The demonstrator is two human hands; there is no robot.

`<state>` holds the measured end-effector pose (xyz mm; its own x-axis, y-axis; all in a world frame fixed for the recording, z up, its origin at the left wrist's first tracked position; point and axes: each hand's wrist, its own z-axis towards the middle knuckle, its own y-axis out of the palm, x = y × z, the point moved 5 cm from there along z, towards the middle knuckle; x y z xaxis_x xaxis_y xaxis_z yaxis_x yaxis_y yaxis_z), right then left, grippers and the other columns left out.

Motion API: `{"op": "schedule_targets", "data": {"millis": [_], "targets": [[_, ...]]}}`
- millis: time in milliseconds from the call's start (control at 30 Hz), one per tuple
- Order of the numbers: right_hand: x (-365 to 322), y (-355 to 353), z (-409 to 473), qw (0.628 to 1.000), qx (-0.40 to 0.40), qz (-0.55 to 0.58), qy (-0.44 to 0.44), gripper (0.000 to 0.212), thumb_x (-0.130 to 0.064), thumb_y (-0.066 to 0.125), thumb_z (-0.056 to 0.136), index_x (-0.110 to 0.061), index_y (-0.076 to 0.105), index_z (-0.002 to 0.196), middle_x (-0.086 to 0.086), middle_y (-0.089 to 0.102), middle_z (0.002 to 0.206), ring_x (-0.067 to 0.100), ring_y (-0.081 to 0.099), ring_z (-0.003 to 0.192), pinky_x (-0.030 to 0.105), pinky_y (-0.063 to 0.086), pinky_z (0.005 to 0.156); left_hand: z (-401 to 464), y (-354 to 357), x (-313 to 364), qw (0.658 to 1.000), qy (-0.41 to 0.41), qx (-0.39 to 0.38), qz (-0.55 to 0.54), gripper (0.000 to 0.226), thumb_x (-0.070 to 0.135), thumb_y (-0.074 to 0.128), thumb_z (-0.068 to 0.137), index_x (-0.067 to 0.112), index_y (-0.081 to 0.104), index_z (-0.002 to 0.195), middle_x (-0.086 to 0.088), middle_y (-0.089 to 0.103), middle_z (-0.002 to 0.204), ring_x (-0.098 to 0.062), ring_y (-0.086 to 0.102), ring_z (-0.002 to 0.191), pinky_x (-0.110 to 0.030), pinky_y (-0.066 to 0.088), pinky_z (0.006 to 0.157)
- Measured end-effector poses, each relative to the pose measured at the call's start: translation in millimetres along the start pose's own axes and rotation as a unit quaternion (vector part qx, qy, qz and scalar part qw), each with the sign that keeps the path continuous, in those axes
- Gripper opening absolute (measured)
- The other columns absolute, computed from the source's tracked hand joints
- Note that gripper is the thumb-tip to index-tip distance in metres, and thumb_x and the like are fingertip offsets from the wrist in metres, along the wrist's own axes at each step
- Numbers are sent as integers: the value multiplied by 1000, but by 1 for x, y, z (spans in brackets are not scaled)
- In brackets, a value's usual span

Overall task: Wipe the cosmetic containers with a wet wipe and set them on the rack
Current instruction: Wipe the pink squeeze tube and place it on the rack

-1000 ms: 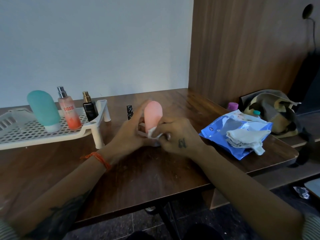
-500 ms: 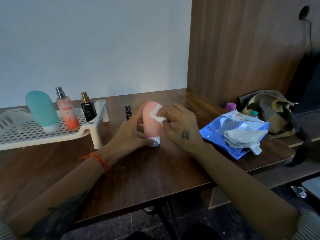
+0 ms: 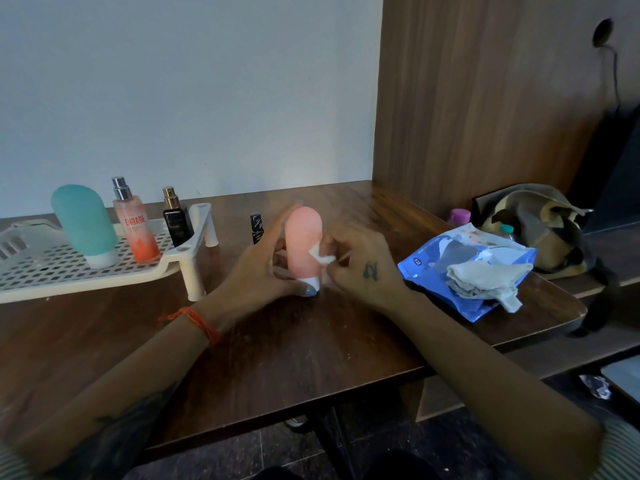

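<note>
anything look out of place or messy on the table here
Mostly tidy. The one untidy spot is the blue wipe pack at the table's right edge: it lies torn open with crumpled used wipes heaped on it. The small black bottle stands on the table, not yet on the rack. Nothing spilled.

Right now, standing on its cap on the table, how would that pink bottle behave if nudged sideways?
The pink bottle looks apt to tip: it is tall and rests on a narrow white cap. The left hand steadying its base suggests as much. Its rounded body would probably roll once down, and may be slippery where the wipe has passed.
</note>
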<state>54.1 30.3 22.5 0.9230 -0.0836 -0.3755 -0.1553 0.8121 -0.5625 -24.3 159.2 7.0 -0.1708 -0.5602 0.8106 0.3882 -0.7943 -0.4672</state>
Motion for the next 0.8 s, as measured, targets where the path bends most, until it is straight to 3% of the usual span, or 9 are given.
{"op": "schedule_targets", "data": {"millis": [100,233,300,433,533,633,733,800], "targets": [[-9,-2,-3,1000,-5,-5,-26,12,2,67,68,-6,65,76,5,65,76,17,59,68,25,53,61,0,1,0,1000,0,-4,1,113,21,86,53,51,19,139,-3,50,134,-24,63,102,-43,56,84],[-25,-2,-3,990,52,-92,-98,22,-12,54,78,-7,69,93,9,66,94,20,61,82,23,49,73,0,0,0,1000,8,5,-18,113,2,86,57,47,23,140,8,57,120,-20,66,93,-44,58,79],[-30,4,-4,983,13,-122,-135,26,-13,51,79,-6,69,96,11,66,97,22,62,85,22,46,77,0,-1,0,1000,9,9,-27,114,8,89,54,47,24,139,8,56,122,-20,65,98,-44,57,82],[-33,14,-9,974,-82,-118,-176,17,-11,58,76,-5,72,84,10,66,87,24,62,74,27,53,65,-1,-2,3,1000,17,13,-14,104,38,84,47,62,23,127,7,57,120,-12,63,103,-40,54,89],[-34,7,-8,978,-42,-106,-174,14,-9,59,76,-4,72,81,11,66,84,24,62,71,30,54,62,0,-2,2,1000,23,9,-14,108,36,85,46,58,24,132,4,59,119,-16,65,100,-44,55,86],[-37,4,-3,973,14,-141,-183,24,-5,66,71,-1,69,95,17,65,96,30,63,82,34,53,72,-1,-1,1,999,28,4,-19,109,34,85,44,56,25,132,7,60,116,-20,65,98,-46,56,83],[-40,15,-2,960,-33,-177,-213,29,-2,72,66,-2,69,94,15,64,100,31,61,86,35,52,72,1,-1,3,999,36,2,-16,105,38,82,47,51,24,135,8,55,124,-16,60,109,-44,51,93],[-43,15,-5,960,-55,-160,-224,19,-8,56,76,-3,70,88,12,65,95,28,60,84,31,50,68,1,-3,6,999,37,10,0,96,45,76,47,54,22,126,14,54,118,-9,57,107,-36,46,98]]}}
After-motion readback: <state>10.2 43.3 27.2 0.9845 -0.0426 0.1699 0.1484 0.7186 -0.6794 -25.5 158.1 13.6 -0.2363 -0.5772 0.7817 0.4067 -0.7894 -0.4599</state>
